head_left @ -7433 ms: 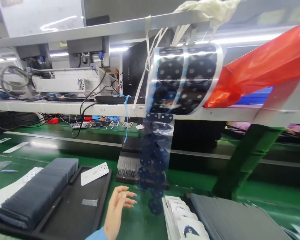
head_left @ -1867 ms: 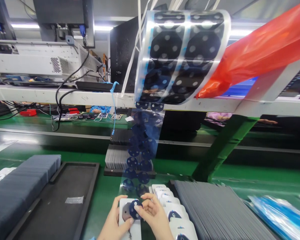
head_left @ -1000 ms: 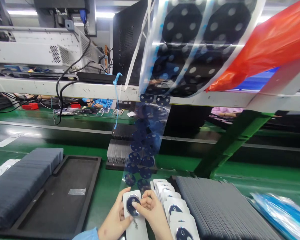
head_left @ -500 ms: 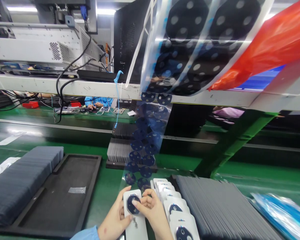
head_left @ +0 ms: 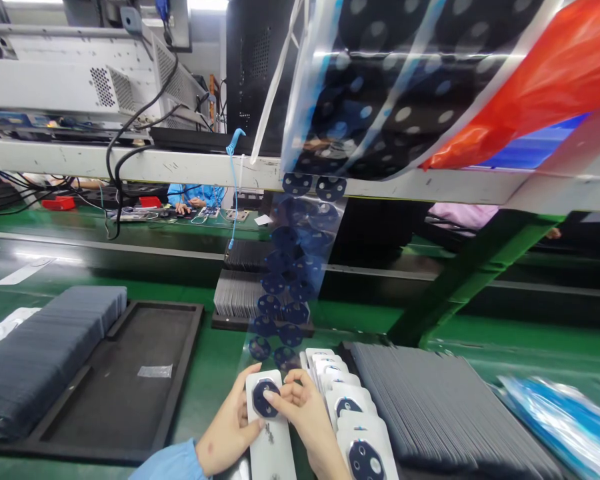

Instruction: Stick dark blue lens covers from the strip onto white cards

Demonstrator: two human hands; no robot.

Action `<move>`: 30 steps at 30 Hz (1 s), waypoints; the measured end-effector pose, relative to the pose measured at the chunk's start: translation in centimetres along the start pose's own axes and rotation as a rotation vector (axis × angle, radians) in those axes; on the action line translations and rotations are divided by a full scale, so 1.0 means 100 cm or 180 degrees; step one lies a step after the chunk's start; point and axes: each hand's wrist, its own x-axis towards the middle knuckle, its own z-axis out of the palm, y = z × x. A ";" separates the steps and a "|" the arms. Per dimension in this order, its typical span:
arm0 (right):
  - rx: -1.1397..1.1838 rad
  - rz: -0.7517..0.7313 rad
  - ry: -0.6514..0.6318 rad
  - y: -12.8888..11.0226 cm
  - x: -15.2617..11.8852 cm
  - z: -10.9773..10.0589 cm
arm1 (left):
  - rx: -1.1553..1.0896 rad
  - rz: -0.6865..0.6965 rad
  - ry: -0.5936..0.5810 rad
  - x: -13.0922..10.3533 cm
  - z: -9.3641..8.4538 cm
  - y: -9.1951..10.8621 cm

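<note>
The left hand (head_left: 229, 433) grips a white phone back cover (head_left: 270, 437) by its left edge. The right hand (head_left: 307, 420) presses a dark octagonal sticker (head_left: 261, 399) onto its upper end with a fingertip. Just right of the right hand, more stickered covers (head_left: 353, 433) overlap in a row; above the hands hangs a sticker film strip (head_left: 293, 267). Left of the left hand lies a black tray (head_left: 125, 373).

no legible text, labels or numbers

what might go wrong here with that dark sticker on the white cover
1. The right hand presses the dark sticker with fingertips only, so it may land crooked or trap air on the white cover.
2. The left hand grips the cover by one edge; it might tilt or slip.
3. The hanging sticker strip ends just above the hands and could catch on them.
</note>
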 end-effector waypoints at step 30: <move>-0.0466 -0.0495 0.0231 0.011 0.002 0.006 | -0.0203 0.0253 -0.0027 0.006 -0.006 -0.019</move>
